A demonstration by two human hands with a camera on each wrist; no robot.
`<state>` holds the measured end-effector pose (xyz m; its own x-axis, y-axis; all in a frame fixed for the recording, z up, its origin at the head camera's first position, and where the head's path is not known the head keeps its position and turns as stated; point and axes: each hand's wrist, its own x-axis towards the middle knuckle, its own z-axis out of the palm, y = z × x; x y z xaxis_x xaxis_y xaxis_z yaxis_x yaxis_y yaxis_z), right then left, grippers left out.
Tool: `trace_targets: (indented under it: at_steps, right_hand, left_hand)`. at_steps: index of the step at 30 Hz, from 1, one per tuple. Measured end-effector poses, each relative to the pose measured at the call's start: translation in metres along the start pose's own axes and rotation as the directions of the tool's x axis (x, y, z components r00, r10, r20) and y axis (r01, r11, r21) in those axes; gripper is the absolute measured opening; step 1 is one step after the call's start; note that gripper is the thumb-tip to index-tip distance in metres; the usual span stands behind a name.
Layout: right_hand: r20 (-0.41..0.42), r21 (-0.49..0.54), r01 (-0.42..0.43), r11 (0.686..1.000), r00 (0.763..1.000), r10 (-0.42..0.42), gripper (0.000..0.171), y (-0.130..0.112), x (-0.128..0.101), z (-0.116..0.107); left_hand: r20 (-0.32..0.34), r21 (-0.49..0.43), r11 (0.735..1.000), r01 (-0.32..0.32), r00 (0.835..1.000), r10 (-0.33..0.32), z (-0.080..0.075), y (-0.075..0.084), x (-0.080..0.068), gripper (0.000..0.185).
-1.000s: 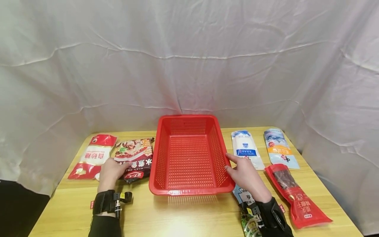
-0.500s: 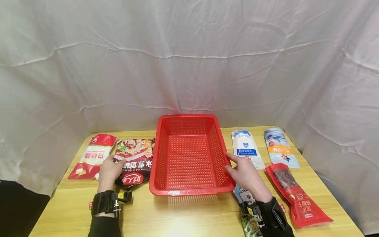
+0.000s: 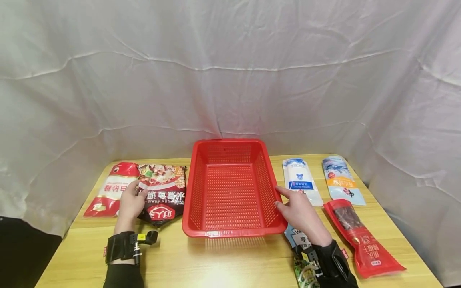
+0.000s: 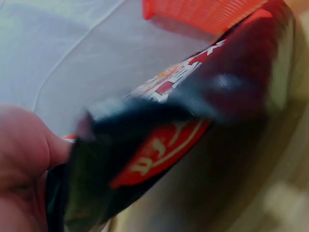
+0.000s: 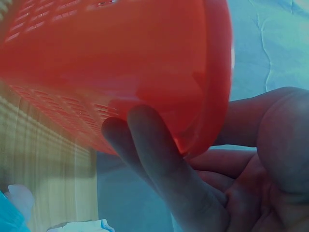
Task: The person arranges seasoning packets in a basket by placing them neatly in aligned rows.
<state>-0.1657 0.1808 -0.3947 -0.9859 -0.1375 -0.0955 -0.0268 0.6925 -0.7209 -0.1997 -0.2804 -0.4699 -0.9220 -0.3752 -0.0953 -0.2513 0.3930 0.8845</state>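
My left hand [image 3: 131,202] pinches the left edge of a dark red and black seasoning packet [image 3: 163,196] with a food picture on it. In the left wrist view, the near side of this packet [image 4: 159,145] is tilted up off the table, with the thumb against its edge; the other fingers are hidden. A red plastic basket [image 3: 230,233] with perforated walls stands in the middle. Its right rim is held by my right hand [image 3: 297,210]; in the right wrist view fingers lie against the outer wall and the thumb is behind the rim.
A red and white sugar bag [image 3: 111,192] lies left of the packet. To the right lie a white-blue pouch [image 3: 300,182], a blue-orange pouch [image 3: 342,180] and a red snack bag [image 3: 361,240]. Another bag [image 3: 306,272] is partly under the right forearm. Grey cloth [image 3: 230,80] hangs behind.
My left hand has drawn back slightly to the left and lifted the packet's edge, so its front and logo show more. The right hand stays at the basket.
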Motion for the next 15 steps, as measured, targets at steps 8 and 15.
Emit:
trace_targets:
  at_steps: [8, 15]
  right_hand:
    - [-0.001, -0.002, 0.000, 1.000, 1.000, 0.000, 0.057, 0.001, 0.000, 0.000]
    - [0.004, 0.001, -0.001, 1.000, 1.000, 0.001, 0.057, 0.001, 0.001, 0.000]
  left_hand:
    - [-0.012, -0.150, 0.989, 0.007, 1.000, -0.009, -0.007, 0.005, -0.004, 0.051]
    - [-0.061, -0.222, 0.975, -0.010, 0.998, -0.003, -0.013, 0.012, -0.010, 0.051]
